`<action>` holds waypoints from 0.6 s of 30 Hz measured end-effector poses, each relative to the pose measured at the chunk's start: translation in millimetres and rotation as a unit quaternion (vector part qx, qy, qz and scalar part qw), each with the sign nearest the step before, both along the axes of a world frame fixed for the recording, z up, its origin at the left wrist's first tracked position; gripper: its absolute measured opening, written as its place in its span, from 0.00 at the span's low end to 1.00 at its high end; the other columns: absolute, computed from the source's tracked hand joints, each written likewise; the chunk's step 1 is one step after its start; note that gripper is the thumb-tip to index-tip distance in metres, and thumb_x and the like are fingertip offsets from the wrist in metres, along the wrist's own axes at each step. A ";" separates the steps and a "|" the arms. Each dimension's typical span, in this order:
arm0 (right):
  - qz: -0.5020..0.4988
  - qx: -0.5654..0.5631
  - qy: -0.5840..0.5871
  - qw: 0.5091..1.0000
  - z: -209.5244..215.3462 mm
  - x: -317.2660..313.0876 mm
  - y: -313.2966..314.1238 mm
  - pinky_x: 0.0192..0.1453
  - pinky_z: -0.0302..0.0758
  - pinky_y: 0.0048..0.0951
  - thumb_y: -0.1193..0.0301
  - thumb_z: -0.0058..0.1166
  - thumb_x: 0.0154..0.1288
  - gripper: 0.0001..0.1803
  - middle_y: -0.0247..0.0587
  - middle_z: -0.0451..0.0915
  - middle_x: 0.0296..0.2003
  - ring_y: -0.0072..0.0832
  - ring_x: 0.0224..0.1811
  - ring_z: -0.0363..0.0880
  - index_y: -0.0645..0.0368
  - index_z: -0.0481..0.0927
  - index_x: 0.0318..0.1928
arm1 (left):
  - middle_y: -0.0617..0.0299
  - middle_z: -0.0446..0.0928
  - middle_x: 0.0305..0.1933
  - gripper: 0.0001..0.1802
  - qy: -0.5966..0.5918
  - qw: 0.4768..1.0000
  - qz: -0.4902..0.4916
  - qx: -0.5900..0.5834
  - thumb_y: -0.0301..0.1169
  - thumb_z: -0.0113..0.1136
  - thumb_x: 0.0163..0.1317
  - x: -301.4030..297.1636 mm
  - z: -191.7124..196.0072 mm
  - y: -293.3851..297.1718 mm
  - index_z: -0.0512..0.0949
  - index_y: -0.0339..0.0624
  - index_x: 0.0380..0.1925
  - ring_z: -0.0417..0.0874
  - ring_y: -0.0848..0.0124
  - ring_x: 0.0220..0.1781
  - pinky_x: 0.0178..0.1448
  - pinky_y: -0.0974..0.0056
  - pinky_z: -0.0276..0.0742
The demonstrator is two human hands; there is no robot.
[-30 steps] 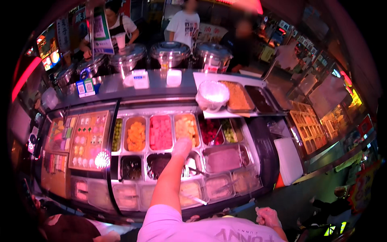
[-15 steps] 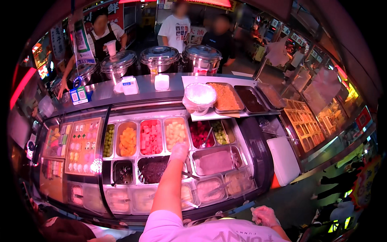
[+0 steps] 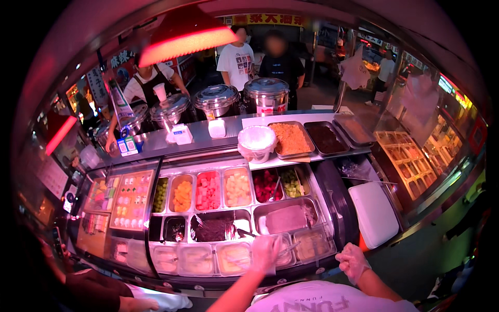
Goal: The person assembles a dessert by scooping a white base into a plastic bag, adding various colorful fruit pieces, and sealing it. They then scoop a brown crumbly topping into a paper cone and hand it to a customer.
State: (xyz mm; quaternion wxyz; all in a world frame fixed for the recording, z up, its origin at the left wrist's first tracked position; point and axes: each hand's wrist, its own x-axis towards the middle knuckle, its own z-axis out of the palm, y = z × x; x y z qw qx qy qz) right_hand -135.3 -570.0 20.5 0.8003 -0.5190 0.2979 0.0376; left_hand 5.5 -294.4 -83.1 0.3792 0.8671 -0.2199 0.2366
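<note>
My left hand point(image 3: 265, 255), in a clear plastic glove, is over the front row of tubs, between a pale-filled tub point(image 3: 232, 260) and a pink-filled tub point(image 3: 285, 255). Its fingers are too blurred to read. Just beyond it, a dark handle point(image 3: 245, 232) leans out of a pan of dark purple filling point(image 3: 213, 224). My right hand point(image 3: 353, 262), also gloved, is closed near the counter's right end, apart from the tubs; whatever it may hold is hidden. Farther back sit pans of yellow-orange fruit point(image 3: 182, 193), pink-red cubes point(image 3: 208, 191) and pale yellow cubes point(image 3: 237, 188).
A lidded white bucket point(image 3: 257, 141) stands beside a tray of orange crumbs point(image 3: 291, 138) on the raised shelf. Behind are several steel drums point(image 3: 266, 96). A white board point(image 3: 373, 213) leans at the right. Other people stand across the counter; another person's hand point(image 3: 139, 304) shows lower left.
My left hand has drawn back from the pale yellow cubes to the front tubs. My right hand has risen toward the counter, still closed. The camera view has shifted.
</note>
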 end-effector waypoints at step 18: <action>0.091 0.334 -0.157 0.925 -83.9 156.9 -105.8 0.15 0.46 0.23 0.51 0.48 0.78 0.28 0.24 0.48 0.14 0.17 0.12 0.44 0.45 0.56 0.20 | 0.42 0.82 0.46 0.28 0.280 0.870 0.398 -0.075 0.52 0.66 0.59 -114.6 -65.4 90.2 0.78 0.39 0.46 0.84 0.43 0.48 0.51 0.44 0.79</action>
